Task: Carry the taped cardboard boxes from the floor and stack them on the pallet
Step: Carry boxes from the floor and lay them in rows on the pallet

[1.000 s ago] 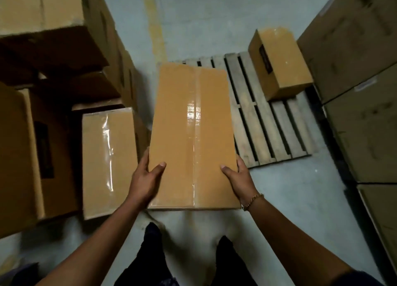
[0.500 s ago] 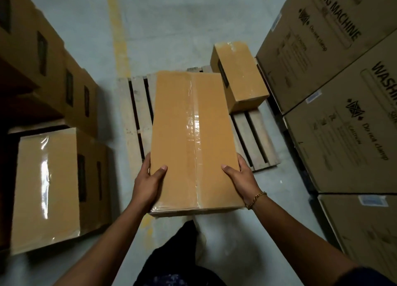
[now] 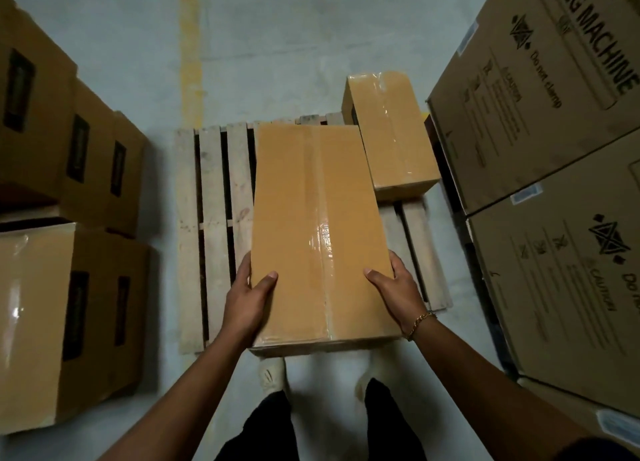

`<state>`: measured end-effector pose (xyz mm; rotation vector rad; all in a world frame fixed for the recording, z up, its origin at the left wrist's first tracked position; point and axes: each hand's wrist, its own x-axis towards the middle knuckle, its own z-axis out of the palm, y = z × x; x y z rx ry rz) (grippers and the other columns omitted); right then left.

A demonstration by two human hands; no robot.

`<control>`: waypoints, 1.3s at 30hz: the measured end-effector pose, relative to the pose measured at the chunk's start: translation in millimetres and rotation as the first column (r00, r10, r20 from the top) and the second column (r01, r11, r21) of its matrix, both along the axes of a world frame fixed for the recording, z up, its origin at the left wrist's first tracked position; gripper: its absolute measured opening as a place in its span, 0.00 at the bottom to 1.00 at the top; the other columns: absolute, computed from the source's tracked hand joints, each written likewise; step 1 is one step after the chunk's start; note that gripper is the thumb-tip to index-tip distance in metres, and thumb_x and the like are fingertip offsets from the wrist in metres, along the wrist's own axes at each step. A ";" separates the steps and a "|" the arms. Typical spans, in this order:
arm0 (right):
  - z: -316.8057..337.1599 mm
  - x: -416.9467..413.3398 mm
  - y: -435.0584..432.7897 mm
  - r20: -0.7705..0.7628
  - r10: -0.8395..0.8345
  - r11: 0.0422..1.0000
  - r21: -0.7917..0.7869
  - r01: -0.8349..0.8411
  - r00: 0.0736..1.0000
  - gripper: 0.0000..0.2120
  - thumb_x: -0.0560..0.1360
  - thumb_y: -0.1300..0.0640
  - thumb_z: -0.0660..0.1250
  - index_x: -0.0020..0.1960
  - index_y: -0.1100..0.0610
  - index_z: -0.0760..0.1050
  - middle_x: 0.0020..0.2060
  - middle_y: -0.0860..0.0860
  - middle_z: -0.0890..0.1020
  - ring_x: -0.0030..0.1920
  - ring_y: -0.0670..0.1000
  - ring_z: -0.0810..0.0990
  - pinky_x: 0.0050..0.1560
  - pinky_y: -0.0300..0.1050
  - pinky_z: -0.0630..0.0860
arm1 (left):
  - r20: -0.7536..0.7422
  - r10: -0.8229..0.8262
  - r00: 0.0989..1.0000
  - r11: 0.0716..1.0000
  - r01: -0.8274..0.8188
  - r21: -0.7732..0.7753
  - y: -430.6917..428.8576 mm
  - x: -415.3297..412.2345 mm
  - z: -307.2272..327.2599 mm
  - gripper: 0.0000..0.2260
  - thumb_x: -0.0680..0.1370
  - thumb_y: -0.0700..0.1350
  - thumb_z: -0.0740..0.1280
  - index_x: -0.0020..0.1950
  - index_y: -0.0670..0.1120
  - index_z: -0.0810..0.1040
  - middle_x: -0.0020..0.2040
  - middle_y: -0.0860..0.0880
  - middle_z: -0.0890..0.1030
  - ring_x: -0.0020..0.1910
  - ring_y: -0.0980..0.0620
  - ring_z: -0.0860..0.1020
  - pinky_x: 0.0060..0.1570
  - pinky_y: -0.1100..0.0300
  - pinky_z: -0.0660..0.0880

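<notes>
Both hands, left [image 3: 246, 301] and right [image 3: 398, 291], grip a taped box [image 3: 318, 232] above the wooden pallet [image 3: 214, 225] on grey concrete floor [image 3: 277, 45]; second box [image 3: 391, 131] on pallet's far right.

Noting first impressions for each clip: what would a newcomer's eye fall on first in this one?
The carried box, brown with glossy tape down its middle, fills the centre. The left hand and right hand grip its near end above the wooden pallet. A second box sits at the pallet's far right corner, and tall washing machine cartons wall in the right side.
</notes>
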<state>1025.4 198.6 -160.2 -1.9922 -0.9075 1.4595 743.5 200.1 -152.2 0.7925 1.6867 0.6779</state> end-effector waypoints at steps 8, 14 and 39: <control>-99.5 80.5 98.2 0.030 0.116 0.993 0.027 -0.116 0.993 0.24 0.77 0.49 0.71 0.72 0.46 0.70 0.59 0.44 0.82 0.58 0.47 0.80 0.63 0.53 0.77 | -0.037 0.098 0.994 0.995 -0.098 0.017 64.1 90.3 -96.0 0.29 0.82 0.50 0.67 0.81 0.58 0.61 0.71 0.56 0.73 0.67 0.50 0.74 0.68 0.46 0.72; -211.6 98.0 160.1 0.064 0.123 0.990 0.062 -0.127 0.990 0.23 0.77 0.49 0.70 0.71 0.47 0.71 0.59 0.45 0.82 0.58 0.48 0.80 0.59 0.47 0.76 | -0.036 0.094 0.995 0.994 -0.092 0.064 122.1 103.7 -217.5 0.28 0.81 0.51 0.68 0.79 0.60 0.62 0.71 0.54 0.75 0.66 0.49 0.76 0.67 0.43 0.73; -425.2 126.6 278.0 0.217 0.136 0.943 0.269 -0.193 0.967 0.30 0.76 0.48 0.72 0.76 0.49 0.66 0.66 0.50 0.72 0.60 0.48 0.73 0.65 0.48 0.72 | -0.007 0.108 0.994 0.957 -0.102 0.273 237.6 130.5 -452.1 0.31 0.81 0.54 0.67 0.81 0.61 0.57 0.77 0.54 0.69 0.72 0.48 0.72 0.70 0.41 0.71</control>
